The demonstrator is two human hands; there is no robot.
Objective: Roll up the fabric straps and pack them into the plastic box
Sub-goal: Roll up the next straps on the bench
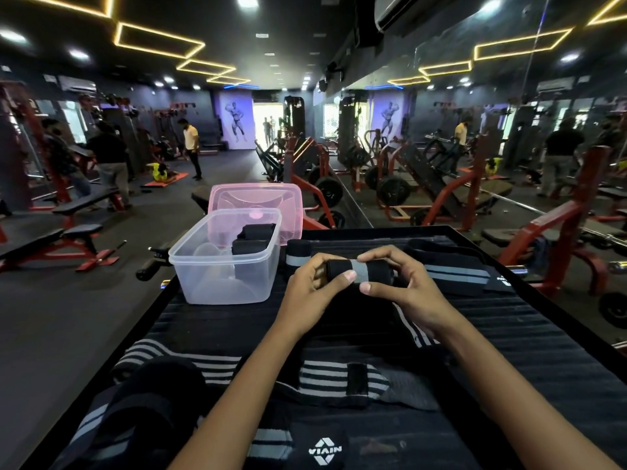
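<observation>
Both hands hold a rolled black strap with a grey stripe (360, 270) over the black ribbed mat (509, 334). My left hand (315, 286) grips its left end and my right hand (403, 283) its right end, thumbs pressed on the front. The strap's loose tail hangs down between my wrists. A clear plastic box (225, 262) stands to the left with two rolled black straps (252, 240) inside. Another rolled strap (298, 257) stands upright beside the box. An unrolled black-and-grey strap (454, 271) lies at the right.
A pink lid (258, 205) leans behind the box. Several loose striped straps (305, 378) lie near me on the mat, one with a white logo patch (325, 451). Around the table are gym benches, weight machines, a mirror wall on the right, and people at the far left.
</observation>
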